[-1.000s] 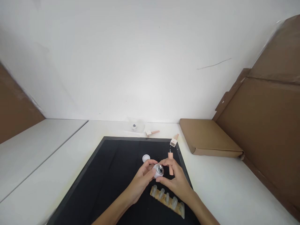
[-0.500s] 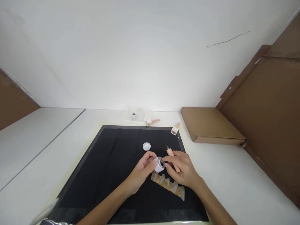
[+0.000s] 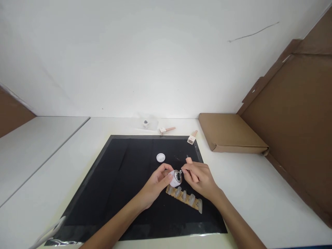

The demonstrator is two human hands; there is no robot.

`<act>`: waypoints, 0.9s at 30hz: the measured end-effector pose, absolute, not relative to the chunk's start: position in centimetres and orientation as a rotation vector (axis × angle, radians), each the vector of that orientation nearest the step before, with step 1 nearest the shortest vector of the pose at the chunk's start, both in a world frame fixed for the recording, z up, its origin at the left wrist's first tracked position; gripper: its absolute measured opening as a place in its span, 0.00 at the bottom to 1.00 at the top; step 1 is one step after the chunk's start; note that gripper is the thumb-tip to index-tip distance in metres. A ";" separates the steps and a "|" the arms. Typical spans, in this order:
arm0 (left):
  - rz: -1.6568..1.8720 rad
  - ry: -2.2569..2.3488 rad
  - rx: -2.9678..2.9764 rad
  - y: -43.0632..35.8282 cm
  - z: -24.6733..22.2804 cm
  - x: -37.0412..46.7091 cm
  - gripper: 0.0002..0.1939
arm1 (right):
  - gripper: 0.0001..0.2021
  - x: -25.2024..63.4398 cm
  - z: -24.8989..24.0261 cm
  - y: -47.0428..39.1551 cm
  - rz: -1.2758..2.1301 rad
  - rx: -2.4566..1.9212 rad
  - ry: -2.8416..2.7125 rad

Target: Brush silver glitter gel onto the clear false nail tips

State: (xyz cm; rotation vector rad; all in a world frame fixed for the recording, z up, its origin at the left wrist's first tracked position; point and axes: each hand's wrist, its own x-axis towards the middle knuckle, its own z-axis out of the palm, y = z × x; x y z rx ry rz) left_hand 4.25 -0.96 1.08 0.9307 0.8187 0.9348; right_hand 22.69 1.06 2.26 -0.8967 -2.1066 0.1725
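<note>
Versus the earlier frame: right fingertips have pulled back from the mouth of the white jar (image 3: pixel 175 178), so its dark opening shows more. Jar is up in the left hand (image 3: pixel 157 183), gripped between thumb and fingers, mouth tilted toward the right hand (image 3: pixel 203 178). Right hand pinches a small silvery piece (image 3: pixel 181 171) just beside the jar rim, and still has the peach-coloured tool (image 3: pixel 192 169) tucked in its grip; fingers cover part of the tool.

Around the jar: round white lid (image 3: pixel 160 157) lies beyond it, slightly left. Strip with nail tips (image 3: pixel 184 199) sits close on the near side, to the right; left thumb and jar crowd its far end. Beyond the jar, farther back: two peach-handled pieces with boxy white heads (image 3: pixel 166 130) and clear plastic (image 3: pixel 153 123). Brown cardboard box (image 3: pixel 232 133), well apart, far right of the jar.

Materials: jar smooth, rounded, metallic-looking rim; tips translucent, curved, on a yellowish base; mat (image 3: pixel 116 173) flat, black, shiny clear edging; box matte, flat.
</note>
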 end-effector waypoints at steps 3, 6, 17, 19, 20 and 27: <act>0.925 0.799 0.894 -1.0 1.3 4.2 0.20 | 0.09 22.6 2.4 0.9 0.214 -0.894 -2.096; 0.922 0.769 0.826 -1.0 1.7 4.1 0.20 | 0.09 22.6 2.4 0.9 0.335 -0.887 -2.072; 0.955 0.591 0.562 -1.0 1.2 3.7 0.15 | 0.16 23.9 1.8 0.7 0.596 -0.944 -1.743; 0.966 0.554 0.500 -1.0 1.1 3.5 0.15 | 0.19 24.1 1.8 0.6 0.617 -0.930 -1.669; 0.969 0.537 0.469 -1.0 1.1 3.4 0.14 | 0.21 24.1 1.8 0.6 0.632 -0.924 -1.640; 0.945 0.557 0.271 -0.4 1.5 3.1 0.14 | 0.24 23.9 1.5 0.4 0.794 -0.862 -1.480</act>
